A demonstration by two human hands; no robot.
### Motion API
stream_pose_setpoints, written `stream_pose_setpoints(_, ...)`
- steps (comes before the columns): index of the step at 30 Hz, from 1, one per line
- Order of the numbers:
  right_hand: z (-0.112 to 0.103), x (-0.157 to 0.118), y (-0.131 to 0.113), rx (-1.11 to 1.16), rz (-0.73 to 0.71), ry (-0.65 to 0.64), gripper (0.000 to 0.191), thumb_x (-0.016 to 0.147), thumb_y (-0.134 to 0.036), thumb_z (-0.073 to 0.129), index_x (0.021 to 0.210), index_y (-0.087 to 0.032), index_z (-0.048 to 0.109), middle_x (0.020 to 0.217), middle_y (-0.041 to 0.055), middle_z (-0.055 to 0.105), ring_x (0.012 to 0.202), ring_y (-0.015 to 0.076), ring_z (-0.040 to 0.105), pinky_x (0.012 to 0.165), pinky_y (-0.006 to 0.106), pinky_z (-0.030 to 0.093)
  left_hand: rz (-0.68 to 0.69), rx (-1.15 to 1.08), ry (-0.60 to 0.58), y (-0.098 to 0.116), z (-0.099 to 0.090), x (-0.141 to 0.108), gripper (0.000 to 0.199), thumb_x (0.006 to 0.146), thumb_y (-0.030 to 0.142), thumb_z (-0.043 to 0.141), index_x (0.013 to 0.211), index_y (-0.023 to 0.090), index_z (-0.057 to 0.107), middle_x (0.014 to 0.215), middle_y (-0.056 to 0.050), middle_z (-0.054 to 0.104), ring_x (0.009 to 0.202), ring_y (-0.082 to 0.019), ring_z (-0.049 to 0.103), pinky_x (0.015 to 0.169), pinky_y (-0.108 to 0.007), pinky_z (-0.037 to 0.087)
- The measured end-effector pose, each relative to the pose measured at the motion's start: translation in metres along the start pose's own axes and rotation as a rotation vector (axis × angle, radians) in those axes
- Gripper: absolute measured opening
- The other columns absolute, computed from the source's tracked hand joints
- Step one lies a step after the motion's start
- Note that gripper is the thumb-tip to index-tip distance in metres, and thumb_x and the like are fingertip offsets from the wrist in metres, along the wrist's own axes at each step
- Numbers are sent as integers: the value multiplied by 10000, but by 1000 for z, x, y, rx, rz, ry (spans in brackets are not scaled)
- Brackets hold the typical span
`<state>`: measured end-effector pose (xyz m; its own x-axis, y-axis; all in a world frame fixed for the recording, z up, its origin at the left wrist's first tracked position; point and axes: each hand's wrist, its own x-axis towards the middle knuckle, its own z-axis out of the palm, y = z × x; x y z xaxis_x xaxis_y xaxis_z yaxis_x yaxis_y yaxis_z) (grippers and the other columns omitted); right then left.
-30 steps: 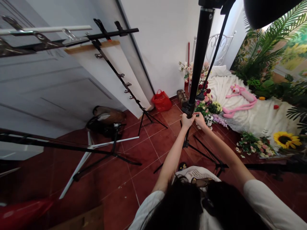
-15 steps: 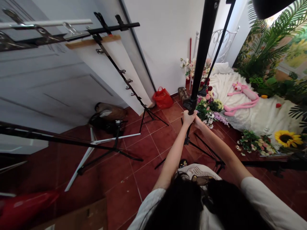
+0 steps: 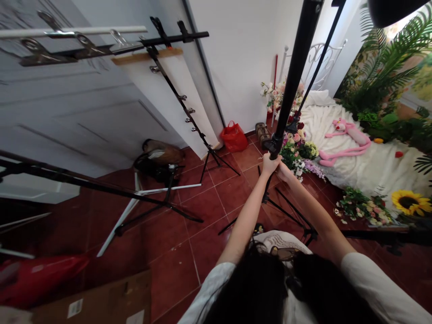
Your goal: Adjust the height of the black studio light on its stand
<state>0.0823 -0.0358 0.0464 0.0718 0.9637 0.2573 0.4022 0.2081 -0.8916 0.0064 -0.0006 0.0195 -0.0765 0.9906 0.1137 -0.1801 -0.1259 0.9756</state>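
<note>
Gripping a black light stand pole [image 3: 295, 76] with both bare hands, the left hand [image 3: 271, 164] closed tight around it and the right hand [image 3: 285, 172] curling on it right beside the left, up in front of the body. Pole going up toward 1 o'clock from the hands, with thin black stand legs [image 3: 286, 211] spreading on the red tile floor [image 3: 202, 265] below them. Sitting at 11 o'clock, a red plastic bag [image 3: 233, 137] by the white wall [image 3: 249, 58]. Lying at 2 o'clock, a pink stuffed panther [image 3: 344, 141] on a fluffy white blanket [image 3: 351, 184], with lots of flowers [image 3: 297, 148] piled just beside it. Showing at 3 o'clock, a big sunflower [image 3: 410, 202]. Standing at 9 o'clock, a white door [image 3: 67, 112] behind a white-legged stand [image 3: 123, 220]. Poking in at 8 o'clock, a brown cardboard box [image 3: 101, 297]
</note>
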Motion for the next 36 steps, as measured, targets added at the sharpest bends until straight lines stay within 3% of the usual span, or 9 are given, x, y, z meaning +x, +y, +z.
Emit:
stream_pose_setpoints(3, -3, -3, 29, 325, 299, -135, 669, 1034, -777, 458, 757, -208, 675, 628, 18, 670, 603, 163, 635, 678, 300, 555, 19, -8, -23, 0, -1, -1, 372, 672, 194, 813, 498, 187, 485, 513, 51, 491, 520, -81, 429, 521, -228, 331)
stream_pose_setpoints(6, 0, -8, 53, 793, 608, -145, 537, 1001, -733, 582, 789, -254, 701, 678, -8, 725, 714, 181, 683, 783, 301, 567, 24, -16, -21, 1, 0, -1, 360, 665, 212, 818, 503, 183, 497, 512, 50, 496, 526, -79, 442, 517, -217, 335)
stream_pose_setpoints(9, 8, -9, 69, 991, 628, -63, 416, 1013, -657, 634, 867, -281, 738, 779, -29, 781, 835, 184, 721, 852, 290, 570, 24, -24, -21, 2, 0, -1, 353, 662, 206, 802, 497, 185, 490, 510, 51, 487, 516, -74, 430, 509, -219, 326)
stream_pose_setpoints(16, 20, -4, 85, 1001, 551, -27, 438, 986, -706, 656, 905, -283, 734, 768, -29, 776, 819, 180, 742, 764, 274, 589, 30, -17, -24, 3, 1, -2, 318, 672, 203, 782, 495, 178, 519, 504, 48, 498, 513, -76, 432, 515, -224, 329)
stream_pose_setpoints(21, 25, 0, 87, 978, 585, 107, 424, 992, -664, 670, 884, -255, 698, 751, -38, 762, 723, 129, 710, 690, 218, 566, 35, 4, -26, 0, 0, -1, 356, 685, 220, 801, 485, 180, 509, 493, 51, 478, 511, -74, 420, 518, -224, 318)
stream_pose_setpoints(28, 32, 7, 71, 879, 798, 305, 322, 1049, -441, 646, 804, -232, 649, 586, -65, 645, 552, 119, 631, 557, 214, 526, 62, 99, 36, -7, 3, 1, 357, 752, 302, 819, 541, 190, 554, 527, 33, 529, 528, -113, 493, 557, -251, 386)
stream_pose_setpoints(32, 31, 6, 64, 907, 790, 325, 246, 1067, -392, 606, 909, -224, 693, 697, -48, 727, 611, 121, 676, 619, 219, 586, 131, 201, 137, -12, 4, -12, 281, 859, 447, 792, 797, 185, 711, 726, -46, 701, 716, -213, 687, 712, -317, 536)
stream_pose_setpoints(36, 6, -13, 71, 919, 809, 204, 309, 1105, -488, 509, 1029, -260, 703, 834, -23, 785, 742, 138, 757, 728, 253, 657, 229, 292, 181, -26, 2, -37, 417, 971, 562, 661, 1167, 199, 721, 1091, -156, 782, 1097, -299, 750, 1000, -435, 583)
